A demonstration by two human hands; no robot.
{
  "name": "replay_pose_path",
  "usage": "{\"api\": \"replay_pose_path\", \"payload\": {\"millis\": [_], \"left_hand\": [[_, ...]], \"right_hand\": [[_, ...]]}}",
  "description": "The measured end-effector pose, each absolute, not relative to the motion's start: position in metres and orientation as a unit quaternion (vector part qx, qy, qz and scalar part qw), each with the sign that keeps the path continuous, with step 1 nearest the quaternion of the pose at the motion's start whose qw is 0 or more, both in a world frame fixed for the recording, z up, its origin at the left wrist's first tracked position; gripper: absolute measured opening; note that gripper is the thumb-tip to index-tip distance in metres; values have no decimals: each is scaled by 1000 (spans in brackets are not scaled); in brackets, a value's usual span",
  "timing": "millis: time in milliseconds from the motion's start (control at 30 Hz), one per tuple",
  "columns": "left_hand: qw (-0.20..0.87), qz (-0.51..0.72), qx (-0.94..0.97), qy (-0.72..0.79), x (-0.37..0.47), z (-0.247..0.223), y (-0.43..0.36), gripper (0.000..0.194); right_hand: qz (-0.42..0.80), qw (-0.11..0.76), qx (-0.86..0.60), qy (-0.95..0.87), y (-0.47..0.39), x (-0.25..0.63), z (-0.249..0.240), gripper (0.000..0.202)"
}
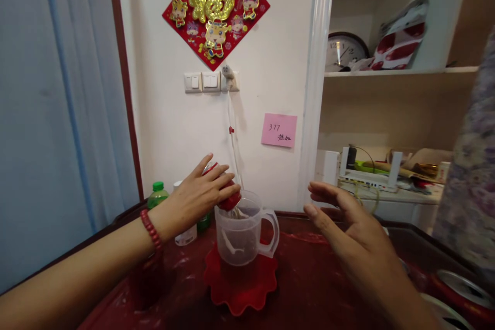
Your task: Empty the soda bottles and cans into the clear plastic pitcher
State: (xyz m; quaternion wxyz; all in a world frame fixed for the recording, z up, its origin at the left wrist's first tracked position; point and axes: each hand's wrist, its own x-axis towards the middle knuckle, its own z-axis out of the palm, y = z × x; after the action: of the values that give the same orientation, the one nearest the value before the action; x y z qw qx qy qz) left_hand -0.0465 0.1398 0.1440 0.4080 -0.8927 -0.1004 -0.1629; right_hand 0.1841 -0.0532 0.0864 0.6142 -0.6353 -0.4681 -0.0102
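My left hand [193, 196], with a red bead bracelet on its wrist, is wrapped round a red can [229, 200]. The can is tilted, its lower end over the rim of a clear plastic pitcher [237, 240]. Whether anything flows from the can is hard to make out. The pitcher stands upright on a red scalloped mat [242, 289], its handle pointing right. To the right of the pitcher, my right hand [348, 221] hangs in the air with thumb and fingers apart, holding nothing.
Behind my left arm stand a green-capped bottle [158, 195] and a white bottle [186, 236]. Cans [464, 289] are at the right front of the dark red table [309, 289]. A white router [367, 178] sits on a shelf at the right.
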Motion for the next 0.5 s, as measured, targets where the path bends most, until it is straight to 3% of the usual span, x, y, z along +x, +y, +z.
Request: {"api": "replay_pose_path", "payload": {"millis": [500], "left_hand": [[369,-167,-908,-102,-45,147,128,38]], "right_hand": [[-29,604,-645,-467,-54,186,85,57]]}}
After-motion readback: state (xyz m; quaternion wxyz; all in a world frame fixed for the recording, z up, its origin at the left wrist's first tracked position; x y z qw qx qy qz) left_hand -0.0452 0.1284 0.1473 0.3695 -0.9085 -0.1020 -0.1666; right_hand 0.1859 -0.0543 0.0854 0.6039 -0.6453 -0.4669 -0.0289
